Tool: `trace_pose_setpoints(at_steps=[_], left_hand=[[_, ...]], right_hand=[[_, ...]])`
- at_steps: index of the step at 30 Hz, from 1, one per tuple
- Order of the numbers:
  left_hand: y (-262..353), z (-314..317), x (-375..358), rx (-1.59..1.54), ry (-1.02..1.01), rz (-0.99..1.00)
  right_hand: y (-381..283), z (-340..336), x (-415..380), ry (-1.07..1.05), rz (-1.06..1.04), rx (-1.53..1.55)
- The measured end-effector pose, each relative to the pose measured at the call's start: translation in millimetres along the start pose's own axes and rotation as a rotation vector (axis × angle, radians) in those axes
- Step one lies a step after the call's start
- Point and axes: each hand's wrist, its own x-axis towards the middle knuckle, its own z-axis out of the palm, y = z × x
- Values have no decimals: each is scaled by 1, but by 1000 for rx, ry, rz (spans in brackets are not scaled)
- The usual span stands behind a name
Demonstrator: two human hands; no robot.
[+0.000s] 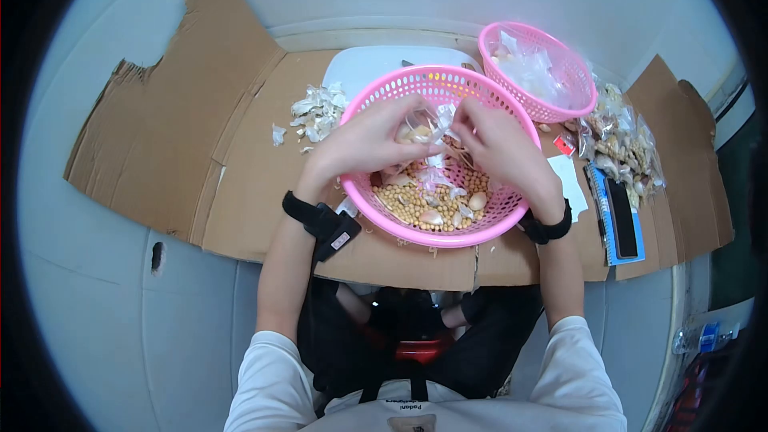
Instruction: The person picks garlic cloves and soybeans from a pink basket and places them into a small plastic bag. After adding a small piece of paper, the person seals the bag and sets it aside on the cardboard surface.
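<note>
A pink plastic basket [444, 238] stands in front of me with a layer of round tan beans [404, 206] in its bottom. Several pale garlic cloves [478, 201] and white papery scraps [436, 179] lie on the beans. Over the basket, my left hand [390, 132] is closed on a small clear plastic bag [419, 130] with pale pieces inside. My right hand [494, 142] is beside the bag, over the basket's right half, its fingers pinched together. What lies between those fingertips is hidden.
White peelings [318, 110] are heaped on the cardboard [240, 200] at left. Behind the basket is a white tray [352, 64]. A second pink basket [534, 104] holds plastic bags. Filled bags [628, 144], a blue notebook [610, 248] and a phone [621, 218] lie at right.
</note>
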Motion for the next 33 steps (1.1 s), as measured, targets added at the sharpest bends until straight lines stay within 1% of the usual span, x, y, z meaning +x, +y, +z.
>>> trace_pose_setpoints(at_steps=[1,2,3,5,6,8,9,11,12,14,15,16,17,18,20,21,23,24,25,26,27,28,29,31,33], left_hand=[[1,1,0,-2,-18,-16],[3,1,-1,7,-12,-16],[6,1,-3,-3,-1,-14],[8,0,-4,86,-6,29],[7,0,-5,79,-3,27],[5,0,-4,43,-51,71],[-1,1,-2,41,-60,68],[-12,2,3,202,6,339],[-11,2,3,203,-1,343],[-6,1,0,135,-28,271],[-2,1,-1,142,-25,275],[1,0,-2,75,-42,169],[4,0,-4,5,-57,61],[8,-1,-4,3,-53,60],[12,-1,-3,68,-42,-37],[10,1,-3,64,-48,-43],[6,3,-4,46,-10,-30],[2,3,-1,95,52,112],[0,3,-1,95,51,113],[1,2,-2,29,21,58],[6,1,-3,-36,-8,4],[8,-1,-3,-31,-3,6],[8,-1,-3,8,-5,7],[1,-1,-2,43,-8,4],[-10,-1,2,128,20,134]], right_hand=[[-3,-2,2,141,57,56],[-4,-4,3,193,12,121],[-6,-4,5,182,6,114],[-9,-4,4,212,-111,275],[-14,-6,2,205,-110,273],[-28,-12,-5,75,-107,245],[-26,-10,-5,77,-97,248],[-19,-7,-4,61,-185,241],[-18,-6,-4,56,-172,218],[-14,-5,-4,73,-189,187],[-14,-6,-2,81,-211,157],[-16,-7,-2,84,-218,155],[-18,-7,-3,119,-155,206],[-19,-6,-3,151,-89,256],[-12,-4,-2,187,-77,218],[-8,-2,-1,226,-65,180],[-3,2,-2,225,-70,139],[1,6,-3,175,-98,83],[5,8,-3,128,-133,23],[6,8,-3,132,-137,20],[6,8,-5,16,-133,-6],[5,8,-5,-99,-130,-32],[3,6,-5,-97,-135,-33],[-1,2,-7,-292,-32,-22],[-1,1,-6,-314,-35,-18]])
